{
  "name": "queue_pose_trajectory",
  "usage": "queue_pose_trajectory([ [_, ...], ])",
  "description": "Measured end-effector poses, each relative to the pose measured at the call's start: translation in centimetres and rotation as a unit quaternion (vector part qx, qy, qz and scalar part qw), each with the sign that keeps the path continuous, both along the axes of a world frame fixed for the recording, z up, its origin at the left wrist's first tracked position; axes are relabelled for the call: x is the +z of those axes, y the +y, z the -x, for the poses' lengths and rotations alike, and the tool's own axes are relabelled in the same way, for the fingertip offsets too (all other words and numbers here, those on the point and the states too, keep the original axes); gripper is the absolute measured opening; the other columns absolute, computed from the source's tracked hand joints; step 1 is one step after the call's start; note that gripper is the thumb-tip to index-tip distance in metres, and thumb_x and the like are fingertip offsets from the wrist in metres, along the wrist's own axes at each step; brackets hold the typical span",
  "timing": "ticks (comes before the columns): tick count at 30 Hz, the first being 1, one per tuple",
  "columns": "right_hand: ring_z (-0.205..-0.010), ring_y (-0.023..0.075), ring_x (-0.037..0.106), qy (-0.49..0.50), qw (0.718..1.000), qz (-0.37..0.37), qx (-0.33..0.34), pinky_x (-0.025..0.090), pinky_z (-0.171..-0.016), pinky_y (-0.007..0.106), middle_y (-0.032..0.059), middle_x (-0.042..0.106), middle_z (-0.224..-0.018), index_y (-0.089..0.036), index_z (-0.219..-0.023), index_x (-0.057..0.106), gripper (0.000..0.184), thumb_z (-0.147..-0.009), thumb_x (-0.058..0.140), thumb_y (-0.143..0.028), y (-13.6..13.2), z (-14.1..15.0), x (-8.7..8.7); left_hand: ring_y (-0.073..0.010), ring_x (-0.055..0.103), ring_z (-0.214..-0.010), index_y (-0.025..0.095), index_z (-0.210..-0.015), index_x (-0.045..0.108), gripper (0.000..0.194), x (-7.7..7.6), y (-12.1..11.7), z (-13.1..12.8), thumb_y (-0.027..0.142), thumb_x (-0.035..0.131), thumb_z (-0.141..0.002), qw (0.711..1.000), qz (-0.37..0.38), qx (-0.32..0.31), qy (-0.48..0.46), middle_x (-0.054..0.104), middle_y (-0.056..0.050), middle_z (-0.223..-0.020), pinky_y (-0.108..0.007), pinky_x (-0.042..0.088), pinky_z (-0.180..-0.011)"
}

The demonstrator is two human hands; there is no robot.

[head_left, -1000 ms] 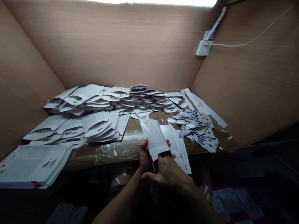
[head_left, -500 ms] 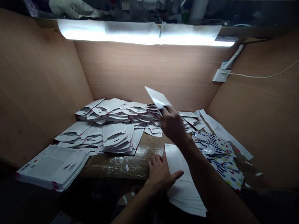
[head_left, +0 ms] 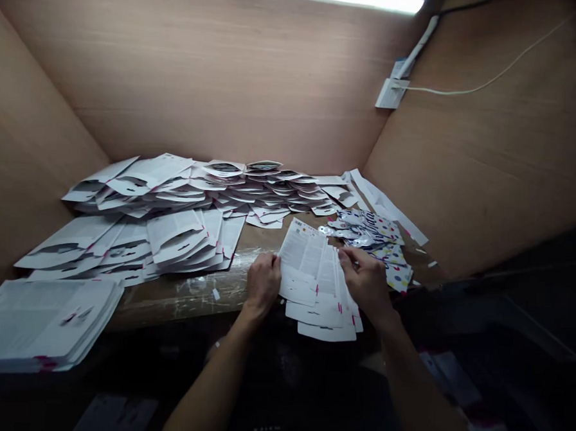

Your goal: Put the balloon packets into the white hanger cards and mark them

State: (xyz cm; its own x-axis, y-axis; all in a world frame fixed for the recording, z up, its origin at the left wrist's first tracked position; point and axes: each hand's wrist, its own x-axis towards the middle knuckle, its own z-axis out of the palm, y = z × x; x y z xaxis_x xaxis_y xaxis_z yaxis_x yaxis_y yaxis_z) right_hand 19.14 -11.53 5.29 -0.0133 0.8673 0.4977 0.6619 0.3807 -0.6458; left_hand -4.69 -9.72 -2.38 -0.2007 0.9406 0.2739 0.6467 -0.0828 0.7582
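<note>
A fanned set of white printed paper envelopes lies at the table's front edge, its lower ends jutting past it. At the left edge of the top envelope, my left hand is closed, thumb and fingers pinching the paper. My right hand has its fingers curled on the right side of the fan; its fingertips are partly hidden. Just behind that hand are foil balloon packs with coloured dots and blue lettering.
Overlapping filled envelopes cover the back and left of the table. A neat stack of flat envelopes overhangs the front left. White paper strips lie at the right. Wooden walls enclose three sides; a socket with a cable hangs at right.
My right hand has come down from the back with the envelope it held raised, to the fan's right side. My left hand has gone from lying spread to pinching. The view has tilted down.
</note>
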Motion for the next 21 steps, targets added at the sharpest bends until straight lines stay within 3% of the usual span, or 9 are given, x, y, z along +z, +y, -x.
queue_pose_trajectory([
  [4,-0.092,0.0281,0.071,0.024,0.998,0.057,-0.015,0.052,-0.086,0.041,0.0115,0.078,-0.098,-0.019,-0.097,0.076,0.032,-0.103,0.054,-0.043,-3.1,-0.9,-5.1,-0.0277,0.060,-0.088,0.024,-0.081,0.068,0.025,0.4,-0.1,0.3,0.035,0.055,-0.099,0.998,-0.058,0.021,0.016,0.067,-0.010,-0.092,-0.038,0.043,-0.085],
  [7,-0.099,0.0298,0.069,0.066,0.995,0.056,-0.040,0.052,-0.093,0.045,0.0138,0.076,-0.105,-0.018,-0.104,0.075,0.032,-0.100,0.058,-0.045,-4.2,0.2,-5.9,-0.0236,0.060,-0.077,0.022,-0.079,0.068,0.025,1.2,-0.3,0.1,0.039,0.061,-0.096,0.991,-0.042,0.036,-0.125,0.067,-0.006,-0.081,-0.034,0.044,-0.076],
  [9,-0.101,0.0299,0.067,0.129,0.987,0.080,-0.061,0.054,-0.091,0.046,0.0162,0.073,-0.115,-0.016,-0.118,0.072,0.041,-0.093,0.067,-0.048,-4.2,1.3,-5.7,-0.0203,0.059,-0.071,0.020,-0.080,0.069,0.026,1.7,-0.8,-0.1,0.043,0.067,-0.092,0.965,-0.022,0.033,-0.261,0.067,-0.004,-0.077,-0.031,0.045,-0.070],
  [11,-0.093,0.0269,0.067,0.243,0.957,0.161,-0.015,0.056,-0.079,0.040,0.0161,0.072,-0.118,-0.015,-0.130,0.065,0.059,-0.083,0.076,-0.050,-4.0,2.5,-5.1,-0.0179,0.059,-0.069,0.019,-0.082,0.070,0.026,2.2,-1.6,-0.4,0.044,0.073,-0.088,0.922,-0.011,0.031,-0.385,0.069,-0.002,-0.077,-0.029,0.047,-0.067],
  [13,-0.080,0.0208,0.066,0.385,0.885,0.253,0.073,0.053,-0.064,0.031,0.0122,0.074,-0.110,-0.017,-0.133,0.062,0.064,-0.079,0.079,-0.049,-4.1,3.4,-4.3,-0.0160,0.059,-0.066,0.018,-0.084,0.069,0.027,2.7,-2.7,-0.7,0.042,0.081,-0.082,0.871,0.008,0.018,-0.491,0.069,0.000,-0.075,-0.028,0.049,-0.066],
  [15,-0.071,0.0152,0.062,0.490,0.804,0.308,0.137,0.046,-0.056,0.023,0.0077,0.074,-0.100,-0.018,-0.125,0.064,0.055,-0.080,0.079,-0.045,-4.6,4.1,-3.6,-0.0164,0.062,-0.066,0.017,-0.087,0.070,0.027,3.3,-3.9,-0.7,0.038,0.085,-0.079,0.813,0.042,-0.037,-0.580,0.069,0.000,-0.074,-0.029,0.052,-0.069],
  [17,-0.063,0.0103,0.055,0.530,0.756,0.347,0.166,0.040,-0.051,0.019,0.0047,0.073,-0.092,-0.018,-0.114,0.067,0.045,-0.078,0.082,-0.041,-5.3,4.2,-3.1,-0.0236,0.071,-0.078,0.016,-0.100,0.073,0.035,4.0,-5.1,-0.6,0.043,0.083,-0.080,0.745,0.104,-0.126,-0.646,0.074,-0.004,-0.082,-0.037,0.057,-0.080],
  [19,-0.055,0.0061,0.047,0.526,0.727,0.396,0.194,0.036,-0.049,0.017,0.0018,0.070,-0.084,-0.017,-0.106,0.067,0.042,-0.077,0.086,-0.040,-6.1,4.1,-3.0,-0.0376,0.073,-0.105,0.014,-0.121,0.072,0.063,4.5,-6.1,-0.6,0.063,0.076,-0.082,0.672,0.177,-0.217,-0.686,0.078,-0.014,-0.104,-0.052,0.057,-0.095],
  [21,-0.049,0.0040,0.040,0.506,0.714,0.435,0.209,0.033,-0.047,0.016,-0.0020,0.065,-0.073,-0.017,-0.103,0.066,0.042,-0.079,0.085,-0.045,-6.8,3.9,-3.2,-0.0483,0.062,-0.129,0.013,-0.138,0.065,0.094,4.7,-6.6,-0.9,0.086,0.062,-0.079,0.611,0.218,-0.285,-0.706,0.073,-0.022,-0.128,-0.065,0.050,-0.106],
])
